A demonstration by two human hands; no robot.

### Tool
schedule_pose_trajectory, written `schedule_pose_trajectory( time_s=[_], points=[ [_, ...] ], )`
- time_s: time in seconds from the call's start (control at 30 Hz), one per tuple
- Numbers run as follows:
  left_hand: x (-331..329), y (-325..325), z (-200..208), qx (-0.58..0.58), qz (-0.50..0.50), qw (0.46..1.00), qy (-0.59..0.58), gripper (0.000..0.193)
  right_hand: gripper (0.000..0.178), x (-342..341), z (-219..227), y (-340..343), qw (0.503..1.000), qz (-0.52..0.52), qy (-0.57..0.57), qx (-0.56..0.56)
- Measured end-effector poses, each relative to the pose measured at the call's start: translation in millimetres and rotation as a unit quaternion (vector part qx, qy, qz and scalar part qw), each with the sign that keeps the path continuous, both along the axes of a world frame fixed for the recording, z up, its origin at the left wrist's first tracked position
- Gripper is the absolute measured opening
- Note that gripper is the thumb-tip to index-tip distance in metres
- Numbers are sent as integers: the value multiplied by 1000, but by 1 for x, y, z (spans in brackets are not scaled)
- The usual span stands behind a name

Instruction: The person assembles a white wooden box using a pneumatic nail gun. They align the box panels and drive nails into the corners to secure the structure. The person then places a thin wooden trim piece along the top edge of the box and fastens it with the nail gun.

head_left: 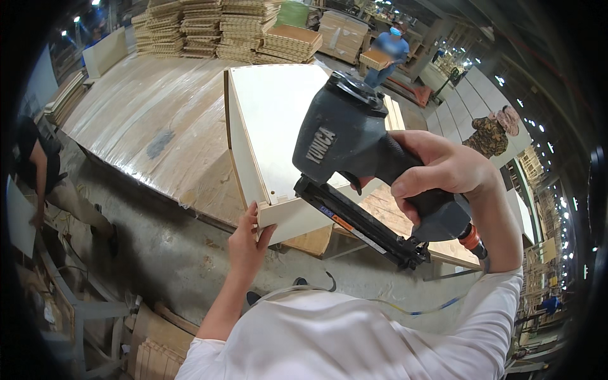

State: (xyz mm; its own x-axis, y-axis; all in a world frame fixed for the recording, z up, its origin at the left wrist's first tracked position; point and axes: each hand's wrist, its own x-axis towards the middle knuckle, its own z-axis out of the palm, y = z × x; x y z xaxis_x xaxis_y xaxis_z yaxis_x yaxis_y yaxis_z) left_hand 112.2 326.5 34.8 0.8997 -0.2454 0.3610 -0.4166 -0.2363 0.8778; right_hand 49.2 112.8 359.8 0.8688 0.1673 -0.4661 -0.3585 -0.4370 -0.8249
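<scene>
My right hand (437, 171) is wrapped round the handle of a black pneumatic nail gun (345, 133), raised above the work. An orange fitting (470, 237) joins its handle to an air hose. Below the gun lies a pale wooden drawer box (278, 95) with a white inside, on the table. At the box's near corner my left hand (248, 237) grips the end of a pale front board (297, 217), thumb on the near side and fingers round the corner. The gun hides part of the box's right side; its nose is apart from the front board.
The box rests on a large wooden worktable (126, 107) with a shiny plastic-like cover. Stacks of wooden panels (202, 28) stand at its far end. One person (387, 50) carries a board at the back; another (41, 164) works at the left beside a metal frame (79, 316).
</scene>
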Motion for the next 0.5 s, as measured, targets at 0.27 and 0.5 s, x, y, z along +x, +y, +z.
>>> schedule_pose_trajectory(
  time_s=[0.27,0.5],
  points=[
    [2,6,-11,-48,-35,998,15,28,40,-7,3,-2,1000,-11,-15,-8],
    [14,53,-53,-96,27,990,102,20,46,-82,-24,-86,948,-246,-199,22]
  ],
)
